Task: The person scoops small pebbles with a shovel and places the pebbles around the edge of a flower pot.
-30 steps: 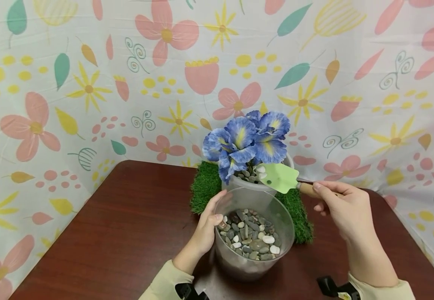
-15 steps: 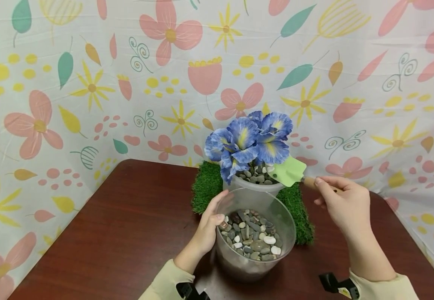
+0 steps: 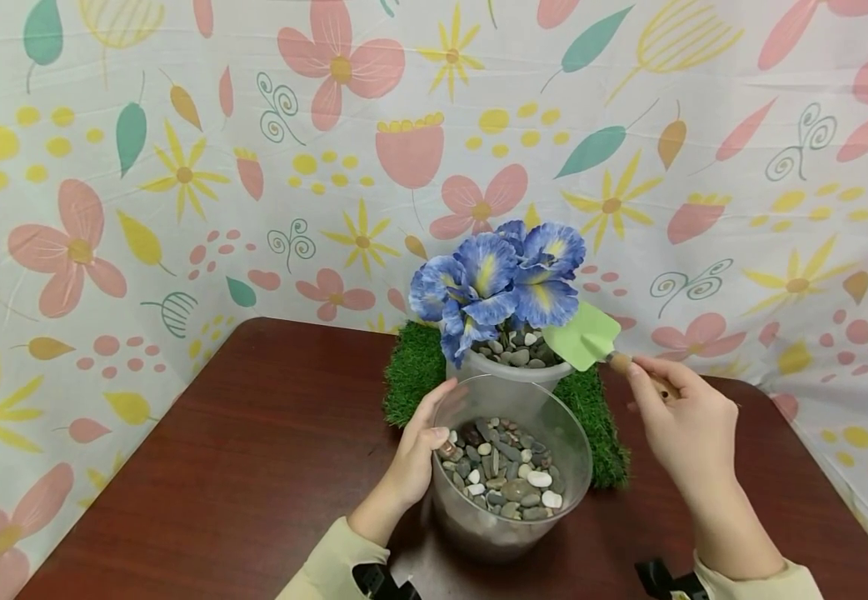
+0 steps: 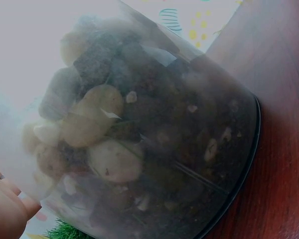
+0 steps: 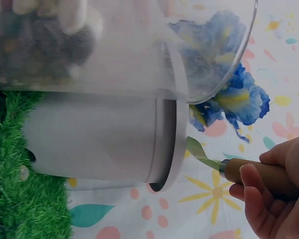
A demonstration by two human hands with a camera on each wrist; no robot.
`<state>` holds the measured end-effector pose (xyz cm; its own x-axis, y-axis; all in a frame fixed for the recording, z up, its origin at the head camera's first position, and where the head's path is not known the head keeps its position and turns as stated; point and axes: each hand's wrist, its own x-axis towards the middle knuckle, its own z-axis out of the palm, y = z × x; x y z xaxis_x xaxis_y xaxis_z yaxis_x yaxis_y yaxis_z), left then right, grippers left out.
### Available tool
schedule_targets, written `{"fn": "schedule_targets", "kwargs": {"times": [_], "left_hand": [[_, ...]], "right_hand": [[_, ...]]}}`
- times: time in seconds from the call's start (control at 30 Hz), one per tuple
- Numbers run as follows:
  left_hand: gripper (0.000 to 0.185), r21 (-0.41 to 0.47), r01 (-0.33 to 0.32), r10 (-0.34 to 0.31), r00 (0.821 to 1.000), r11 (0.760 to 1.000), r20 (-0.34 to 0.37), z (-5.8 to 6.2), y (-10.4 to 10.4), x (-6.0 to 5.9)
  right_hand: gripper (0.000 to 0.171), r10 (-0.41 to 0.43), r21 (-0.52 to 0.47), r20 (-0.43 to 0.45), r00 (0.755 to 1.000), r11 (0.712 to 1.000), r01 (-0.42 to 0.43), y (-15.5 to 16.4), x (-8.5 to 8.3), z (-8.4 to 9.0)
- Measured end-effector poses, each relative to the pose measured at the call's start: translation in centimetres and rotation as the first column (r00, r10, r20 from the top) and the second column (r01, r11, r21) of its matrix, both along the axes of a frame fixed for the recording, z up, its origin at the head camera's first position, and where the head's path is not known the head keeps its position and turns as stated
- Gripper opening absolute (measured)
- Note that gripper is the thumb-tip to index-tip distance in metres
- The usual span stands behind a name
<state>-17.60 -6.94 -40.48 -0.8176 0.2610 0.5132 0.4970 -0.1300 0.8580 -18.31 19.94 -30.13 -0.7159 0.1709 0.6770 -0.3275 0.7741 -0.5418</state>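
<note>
My left hand (image 3: 410,457) holds the left side of a clear plastic tub (image 3: 471,533), its thumb at the rim. Grey, brown and white pebbles (image 3: 505,479) lie inside; through the wall in the left wrist view, dark matter shows below the stones (image 4: 114,159). With my right hand (image 3: 692,425) I grip the wooden handle (image 5: 259,177) of a small green trowel (image 3: 582,335). Its blade, bare on the visible face, is tilted at the right rim of a white flowerpot (image 3: 512,368). Blue irises (image 3: 490,279) stand in that pot among pebbles (image 3: 521,347).
Beneath the pot is a square of artificial grass (image 3: 413,375), partly hidden by the tub. Everything stands on a dark reddish-brown table (image 3: 254,450). A white cloth with printed flowers (image 3: 329,167) hangs directly behind.
The trowel has drawn back to the right from over the pot, and its blade has tipped. Pale pebbles seen at its tip are now off it. My left hand stays put.
</note>
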Motion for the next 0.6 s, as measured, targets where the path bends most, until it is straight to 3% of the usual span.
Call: {"fn": "schedule_targets", "kwargs": {"times": [0.27, 0.6], "left_hand": [[0.059, -0.004, -0.002, 0.002, 1.0, 1.0, 0.005, 0.1, 0.0, 0.0], [0.06, 0.018, 0.005, -0.005, 1.0, 1.0, 0.001, -0.3, 0.1, -0.2]], "right_hand": [[0.025, -0.042, -0.072, 0.103, 0.994, 0.996, 0.05, 0.5, 0.5, -1.3], [0.03, -0.008, -0.118, 0.211, 0.977, 0.992, 0.033, 1.1, 0.7, -2.7]]}}
